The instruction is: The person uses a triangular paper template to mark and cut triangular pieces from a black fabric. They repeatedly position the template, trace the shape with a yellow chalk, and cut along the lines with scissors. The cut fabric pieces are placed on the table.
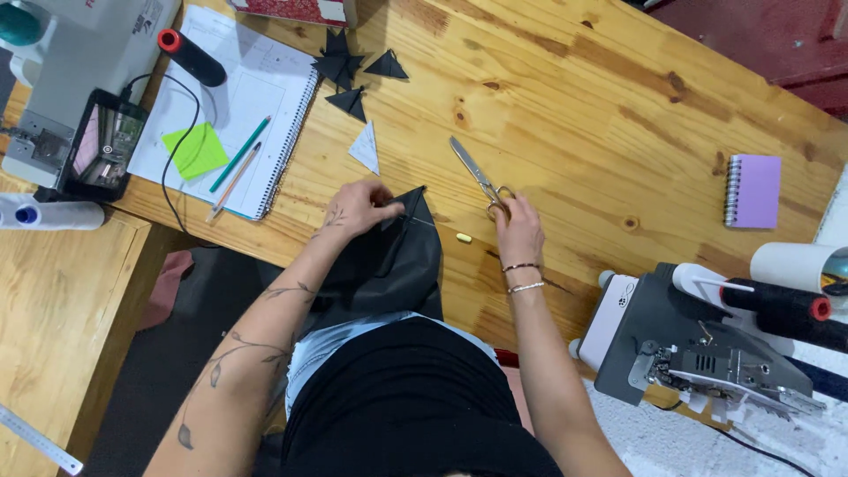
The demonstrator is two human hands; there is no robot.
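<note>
My left hand (358,208) presses flat on a folded piece of black fabric (396,261) that hangs over the near edge of the wooden table (574,115). My right hand (517,230) rests on the handles of a pair of metal scissors (475,170), which lie on the table with the blades pointing away to the left. A small yellowish piece of chalk (463,237) lies between the two hands. Several black fabric triangles (349,71) and one white triangle (366,148) lie further back.
A spiral notebook (243,115) with a green sticky note, a pencil and a pen lies at the left, beside a phone (106,146) and a sewing machine (79,53). A purple notepad (753,191) sits right. A grey overlock machine (698,344) with thread cones stands at the near right.
</note>
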